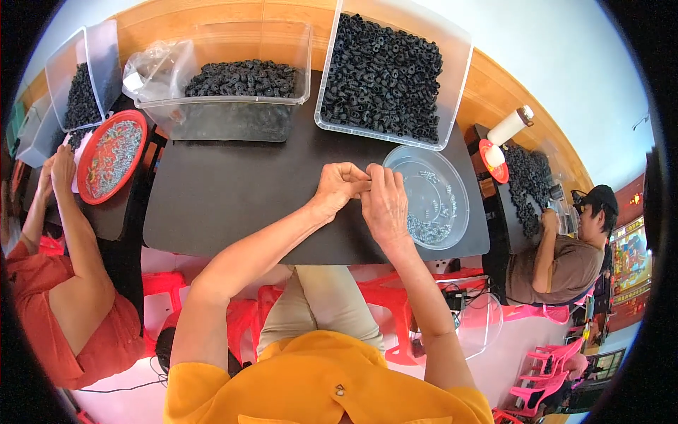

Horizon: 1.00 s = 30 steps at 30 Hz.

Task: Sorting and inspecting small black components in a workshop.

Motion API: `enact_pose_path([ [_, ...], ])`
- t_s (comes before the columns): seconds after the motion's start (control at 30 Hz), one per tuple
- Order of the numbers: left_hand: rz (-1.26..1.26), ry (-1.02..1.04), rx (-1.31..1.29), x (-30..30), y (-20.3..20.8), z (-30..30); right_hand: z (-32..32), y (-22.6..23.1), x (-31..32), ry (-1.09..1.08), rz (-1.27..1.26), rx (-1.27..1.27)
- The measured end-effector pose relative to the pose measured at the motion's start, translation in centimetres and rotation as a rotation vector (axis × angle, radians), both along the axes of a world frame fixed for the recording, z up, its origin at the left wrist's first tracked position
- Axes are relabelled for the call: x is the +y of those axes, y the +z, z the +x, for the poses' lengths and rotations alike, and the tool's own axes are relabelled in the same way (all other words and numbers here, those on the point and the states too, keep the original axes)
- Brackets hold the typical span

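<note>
My left hand (341, 185) and my right hand (385, 203) meet above the front half of the dark table (240, 191). The fingertips of both are pinched together, and whatever sits between them is too small and too covered to name. Just right of my right hand lies a round clear plastic dish (458, 191) with small shiny metal pieces (429, 231) gathered mostly at its near side. Beyond my hands stands a clear bin (452, 106) full of small black ring-like plastic parts (385, 74).
A second clear bin (212, 124) with black parts and a plastic bag (159, 71) stands at the back left. To the left, a person in red (78, 304) works beside a red tray (83, 177) of metal pieces. At right sits another person (565, 261) near piled black parts (526, 184).
</note>
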<state>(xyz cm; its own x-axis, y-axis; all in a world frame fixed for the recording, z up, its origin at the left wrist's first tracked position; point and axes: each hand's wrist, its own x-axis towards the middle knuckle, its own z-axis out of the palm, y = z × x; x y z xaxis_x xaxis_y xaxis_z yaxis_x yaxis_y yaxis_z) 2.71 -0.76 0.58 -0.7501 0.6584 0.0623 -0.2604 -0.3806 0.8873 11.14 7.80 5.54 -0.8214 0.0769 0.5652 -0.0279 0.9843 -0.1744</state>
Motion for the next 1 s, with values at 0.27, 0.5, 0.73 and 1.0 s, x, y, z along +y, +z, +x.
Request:
enact_pose_path([
  [0.27, -0.028, -0.045, -0.086, -0.5, 0.5, -0.5, 0.0, 0.3, -0.2, 0.061, 0.036, -0.024],
  [0.5, -0.031, -0.039, -0.057, -0.3, 1.0, 0.0, 0.7, 0.8, -0.4, -0.029, 0.073, -0.030],
  [0.73, 0.046, 0.805, 0.667, -5.1, 11.6, 0.2, 5.5, -0.1, -3.8, 0.135, -0.114, 0.188],
  [1.0, -0.476, 1.162, 1.083, -12.0, 14.1, -13.0, 5.6, -3.9, -4.9, 0.202, -0.207, 0.141],
])
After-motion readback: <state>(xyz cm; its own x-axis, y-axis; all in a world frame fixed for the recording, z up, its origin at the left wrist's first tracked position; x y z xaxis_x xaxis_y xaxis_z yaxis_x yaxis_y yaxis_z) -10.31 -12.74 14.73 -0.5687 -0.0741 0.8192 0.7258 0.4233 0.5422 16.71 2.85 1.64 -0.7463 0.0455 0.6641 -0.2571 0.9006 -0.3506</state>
